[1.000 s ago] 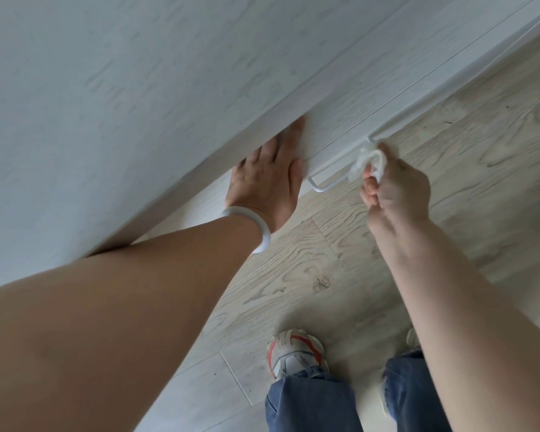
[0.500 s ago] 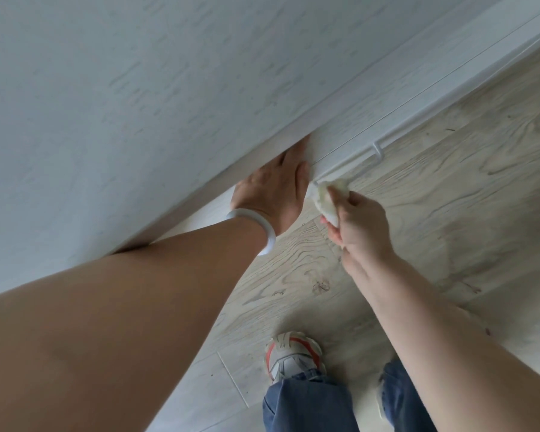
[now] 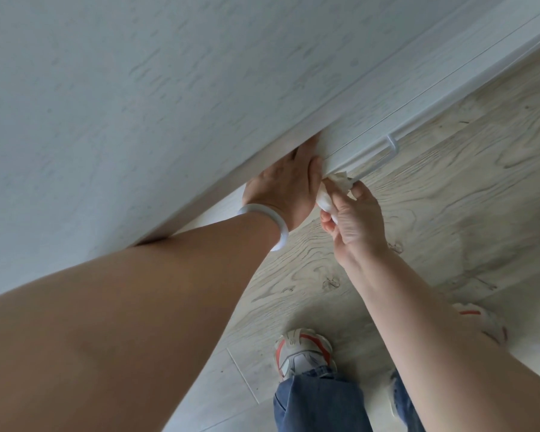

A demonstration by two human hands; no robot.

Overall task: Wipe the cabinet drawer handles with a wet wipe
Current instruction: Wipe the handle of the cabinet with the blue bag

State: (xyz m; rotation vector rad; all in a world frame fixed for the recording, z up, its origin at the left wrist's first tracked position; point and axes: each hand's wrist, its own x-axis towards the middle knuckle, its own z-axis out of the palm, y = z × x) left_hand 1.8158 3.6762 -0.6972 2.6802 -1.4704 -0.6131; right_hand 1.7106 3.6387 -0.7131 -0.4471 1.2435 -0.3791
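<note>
Right hand [image 3: 354,218] pinches wet wipe [image 3: 332,190] on drawer handle [image 3: 418,154].
Left hand [image 3: 286,188], fingers flat, presses drawer front [image 3: 371,132] at wipe's 9 o'clock.

Soft even daylight, no glare; faint shadows; wide-angle bending at edges; slight softness.

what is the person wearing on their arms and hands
Both forearms are bare, with no sleeves or gloves in view. The left hand has a smooth pale white bangle round its wrist. The right hand shows no ring, watch or band.
</note>
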